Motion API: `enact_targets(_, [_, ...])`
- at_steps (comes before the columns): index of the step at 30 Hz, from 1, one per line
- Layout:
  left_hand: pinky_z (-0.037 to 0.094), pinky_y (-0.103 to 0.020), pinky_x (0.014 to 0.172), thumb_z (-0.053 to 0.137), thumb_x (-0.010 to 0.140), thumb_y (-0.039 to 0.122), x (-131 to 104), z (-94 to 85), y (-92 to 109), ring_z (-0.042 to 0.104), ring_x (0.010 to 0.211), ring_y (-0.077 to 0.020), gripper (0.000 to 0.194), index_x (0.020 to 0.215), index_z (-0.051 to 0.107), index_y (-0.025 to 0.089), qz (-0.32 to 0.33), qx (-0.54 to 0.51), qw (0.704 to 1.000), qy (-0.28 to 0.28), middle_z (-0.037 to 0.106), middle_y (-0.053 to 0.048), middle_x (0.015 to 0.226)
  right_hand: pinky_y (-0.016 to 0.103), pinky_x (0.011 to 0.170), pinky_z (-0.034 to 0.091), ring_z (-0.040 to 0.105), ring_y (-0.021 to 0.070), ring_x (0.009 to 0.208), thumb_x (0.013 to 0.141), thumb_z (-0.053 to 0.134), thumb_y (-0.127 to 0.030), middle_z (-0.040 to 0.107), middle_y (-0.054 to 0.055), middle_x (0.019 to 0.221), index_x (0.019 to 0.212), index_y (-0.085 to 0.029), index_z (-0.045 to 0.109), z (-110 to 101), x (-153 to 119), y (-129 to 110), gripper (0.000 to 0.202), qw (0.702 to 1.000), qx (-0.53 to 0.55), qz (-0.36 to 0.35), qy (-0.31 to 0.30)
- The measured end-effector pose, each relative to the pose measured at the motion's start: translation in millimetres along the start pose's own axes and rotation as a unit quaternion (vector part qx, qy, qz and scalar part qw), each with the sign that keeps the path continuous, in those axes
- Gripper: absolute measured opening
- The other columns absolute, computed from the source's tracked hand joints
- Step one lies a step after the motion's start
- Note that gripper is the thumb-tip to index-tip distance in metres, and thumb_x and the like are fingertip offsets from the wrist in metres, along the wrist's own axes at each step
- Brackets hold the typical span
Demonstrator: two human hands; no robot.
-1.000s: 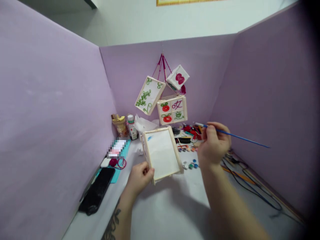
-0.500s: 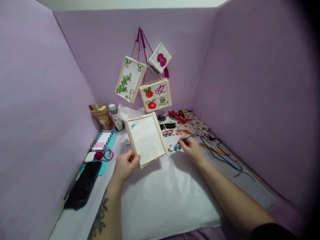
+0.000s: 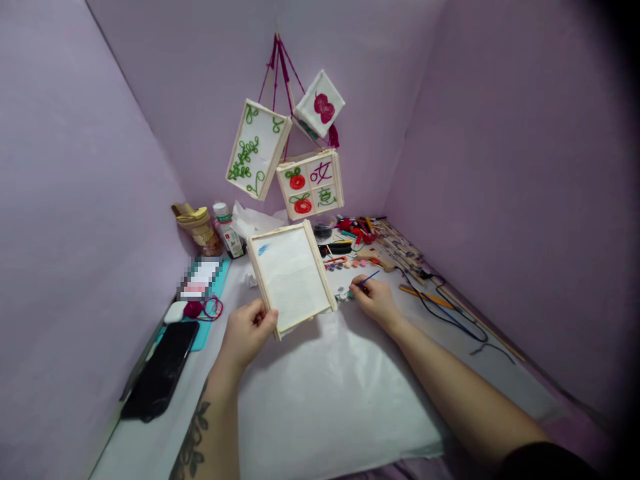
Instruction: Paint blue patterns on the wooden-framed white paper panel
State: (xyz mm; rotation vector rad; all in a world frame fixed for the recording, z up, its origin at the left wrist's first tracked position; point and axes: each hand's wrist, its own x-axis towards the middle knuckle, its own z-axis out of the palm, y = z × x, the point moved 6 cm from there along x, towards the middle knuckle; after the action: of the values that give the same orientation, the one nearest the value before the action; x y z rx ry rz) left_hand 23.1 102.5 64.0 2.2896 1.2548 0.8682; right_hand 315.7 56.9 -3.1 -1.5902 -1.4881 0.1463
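Note:
My left hand (image 3: 251, 330) is closed on the lower left corner of a wooden-framed white panel (image 3: 295, 280), held tilted above the table. A small blue paint mark (image 3: 263, 249) shows in the panel's upper left corner. Between the fingers of my right hand (image 3: 373, 300) is a thin blue paintbrush (image 3: 369, 278). That hand is low over small paint pots (image 3: 343, 293), and its fingers hide the brush tip. Further paint pots (image 3: 345, 265) stand in a row behind it.
Decorated framed panels (image 3: 259, 150) hang from purple cords at the back. A black phone (image 3: 163, 370), purple yarn (image 3: 193, 309) and a bottle (image 3: 229, 233) are on the left. Black-handled pliers (image 3: 337, 248), an orange tool (image 3: 425, 296) and a black cable (image 3: 450, 313) lie on the right.
My right hand has moved slightly left and down with the paintbrush, closer to the paint pots. The panel stays in my left hand; the view has tilted slightly downward.

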Motion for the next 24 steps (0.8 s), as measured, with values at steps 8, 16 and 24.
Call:
enact_targets(8, [0.027,-0.023,0.050,0.047,0.080,0.042,-1,2.5,-5,0.036,0.049,-0.0096,0.036,0.055,0.036,0.020,-0.005,0.005,1.000,-0.008,0.038,0.005,0.051,0.026,0.052,0.040,0.052,0.0134,0.051,0.078,0.058,-0.036,0.059,0.000,0.058,0.072,-0.019,0.060,-9,-3,0,0.018,0.993,0.097,0.051,0.035])
enact_targets(16, [0.028,-0.024,0.053,0.044,0.081,0.042,-3,1.9,-4,0.040,0.053,-0.0110,0.034,0.058,0.037,0.020,-0.016,-0.013,0.999,-0.028,0.042,0.004,0.055,0.022,0.045,0.039,0.055,0.0111,0.050,0.077,0.061,-0.033,0.062,0.000,0.063,0.078,-0.020,0.061,-56,39,-79,0.013,0.880,0.429,0.043,0.198])
enact_targets(24, [0.025,-0.024,0.053,0.046,0.081,0.038,-6,4.2,-6,0.039,0.053,-0.0106,0.031,0.058,0.037,0.019,-0.031,-0.030,0.999,-0.032,0.040,0.004,0.054,0.028,0.067,0.051,0.064,0.0155,0.073,0.083,0.059,-0.033,0.064,0.002,0.077,0.085,-0.020,0.061,14,67,-160,0.013,0.915,0.363,-0.021,0.175])
